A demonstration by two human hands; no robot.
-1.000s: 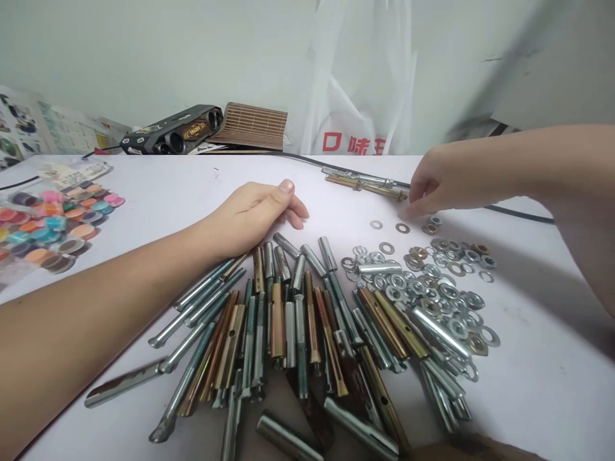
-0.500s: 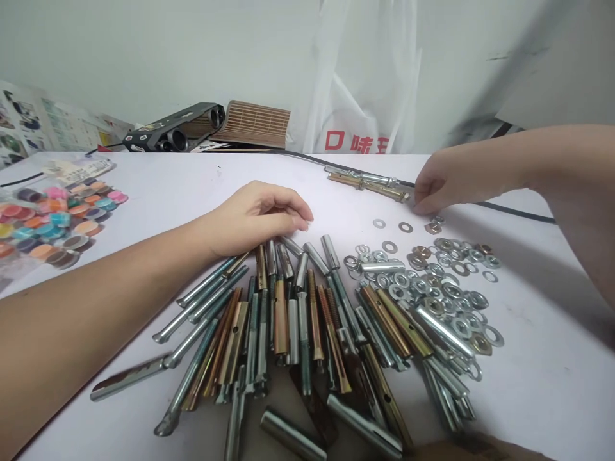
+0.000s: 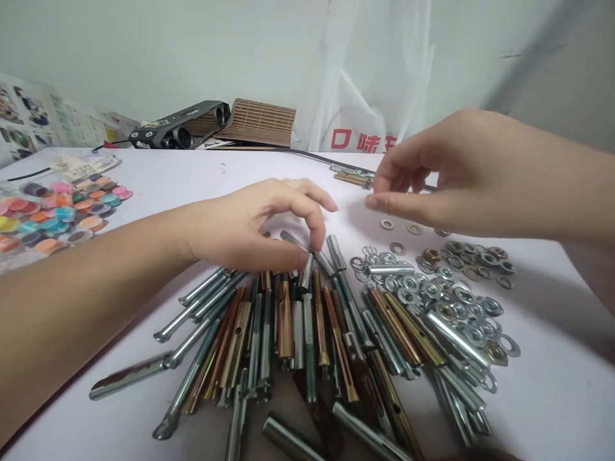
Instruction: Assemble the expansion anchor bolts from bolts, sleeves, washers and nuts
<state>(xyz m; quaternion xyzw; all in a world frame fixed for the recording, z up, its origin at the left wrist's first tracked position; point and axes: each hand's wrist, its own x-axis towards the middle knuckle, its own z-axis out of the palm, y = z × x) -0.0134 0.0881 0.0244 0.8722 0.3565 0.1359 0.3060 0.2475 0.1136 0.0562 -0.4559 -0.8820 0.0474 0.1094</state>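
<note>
At lower centre, the metal sleeves looked smooth and glossy, the threaded bolts rougher and ridged. Right of centre, nuts and washers were shiny metal. The tabletop looked smooth and matt; at top, the bag was thin, creased plastic.

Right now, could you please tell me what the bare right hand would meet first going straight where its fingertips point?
Going leftward, probably the bare left hand, though relative depth is unclear.
</note>
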